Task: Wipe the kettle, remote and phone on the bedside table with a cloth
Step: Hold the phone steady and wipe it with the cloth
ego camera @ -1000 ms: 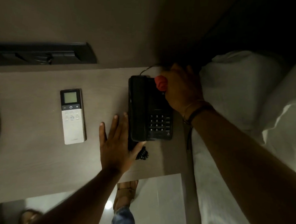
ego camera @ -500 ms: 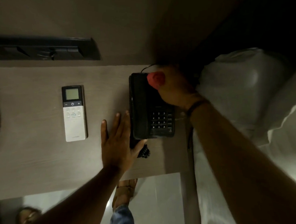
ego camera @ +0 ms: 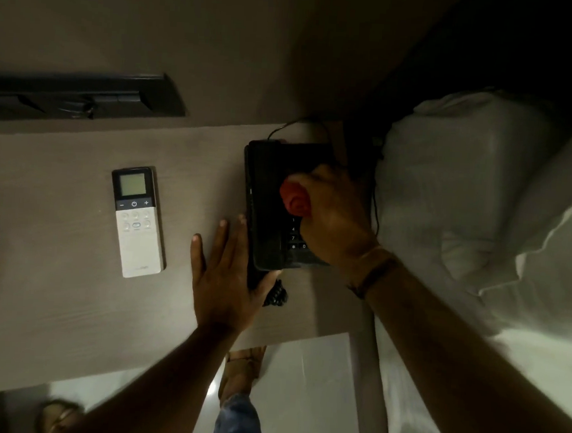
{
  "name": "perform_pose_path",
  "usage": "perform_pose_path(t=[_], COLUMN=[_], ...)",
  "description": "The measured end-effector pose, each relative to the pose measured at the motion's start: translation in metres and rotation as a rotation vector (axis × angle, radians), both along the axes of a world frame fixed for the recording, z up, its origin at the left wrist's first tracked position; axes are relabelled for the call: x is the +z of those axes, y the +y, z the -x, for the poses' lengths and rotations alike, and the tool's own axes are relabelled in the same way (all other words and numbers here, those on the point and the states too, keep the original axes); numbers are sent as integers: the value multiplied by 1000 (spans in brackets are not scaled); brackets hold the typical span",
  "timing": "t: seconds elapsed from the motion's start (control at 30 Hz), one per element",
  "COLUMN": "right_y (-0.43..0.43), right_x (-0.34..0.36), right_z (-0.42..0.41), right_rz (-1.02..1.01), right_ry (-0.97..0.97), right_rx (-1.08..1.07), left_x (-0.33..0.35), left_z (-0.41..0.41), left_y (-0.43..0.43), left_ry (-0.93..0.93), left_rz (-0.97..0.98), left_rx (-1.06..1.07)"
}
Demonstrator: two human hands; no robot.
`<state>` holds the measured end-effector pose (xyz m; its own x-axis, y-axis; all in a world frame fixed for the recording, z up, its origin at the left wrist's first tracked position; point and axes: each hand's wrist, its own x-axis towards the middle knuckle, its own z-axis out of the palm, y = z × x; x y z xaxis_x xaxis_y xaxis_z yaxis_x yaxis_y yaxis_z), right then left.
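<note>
1. The remote (ego camera: 139, 221) lies untouched on the bedside table (ego camera: 38, 301).
2. The left hand (ego camera: 227, 279), open and flat, braces the phone (ego camera: 271, 208).
3. The right hand (ego camera: 331, 215), gripping the red cloth (ego camera: 294, 200), has slid from the phone's top down over the keypad; wiping continues.

bedroom: white pillow (ego camera: 447, 179), bedside table (ego camera: 55, 296), phone (ego camera: 266, 195).

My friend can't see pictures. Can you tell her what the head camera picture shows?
A right hand rubs a bunched red cloth over a black desk phone on a wooden bedside table. The left hand lies flat against the phone's near side, steadying it. A white remote lies to the left.
</note>
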<state>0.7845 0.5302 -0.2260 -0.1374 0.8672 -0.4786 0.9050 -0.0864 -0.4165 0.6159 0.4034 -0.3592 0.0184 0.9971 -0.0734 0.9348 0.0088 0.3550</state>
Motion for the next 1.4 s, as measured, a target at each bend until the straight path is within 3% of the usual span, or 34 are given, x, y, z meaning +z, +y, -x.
perform_pose_path(t=[0.1, 0.27, 0.47, 0.63, 0.7, 0.87, 0.97, 1.03, 1.2, 1.33, 1.4], right_y=[-38, -22, -35, -62, -49, -36, -32, -26, -28, -13, -10], right_x=[16, 4, -39, -21, -10, 7, 11, 13, 12, 17, 17], right_z=[-21, -27, -3, -2, 3, -5, -28, -24, 10, -21, -11], right_rz=[102, -314, -261, -229, -246, -184, -169, -165, -136, -96, -89], right_ry=[171, 45, -162, -61, -106, -287, -360, -356, -289, -376, -371], right_rx=[6, -187, 210, 69, -13, 134, 65, 21, 210, 38, 51], left_x=[0, -2, -4, -1, 0, 1, 1, 0, -2, -1, 0], left_z=[1, 0, -8, -6, -7, -6, -6, -6, -6, -5, -5], left_y=[-1, -1, -4, -4, -4, -2, -3, -3, -3, -3, -2], left_ry=[-2, 8, 8, 5, -1, 3, 0, 1, 2, 15, 16], left_rz=[-14, -14, -17, 0, 3, 14, 4, -8, -24, -4, 8], left_rx=[4, -6, 68, 62, 51, 44, 47, 50, 51, 39, 40])
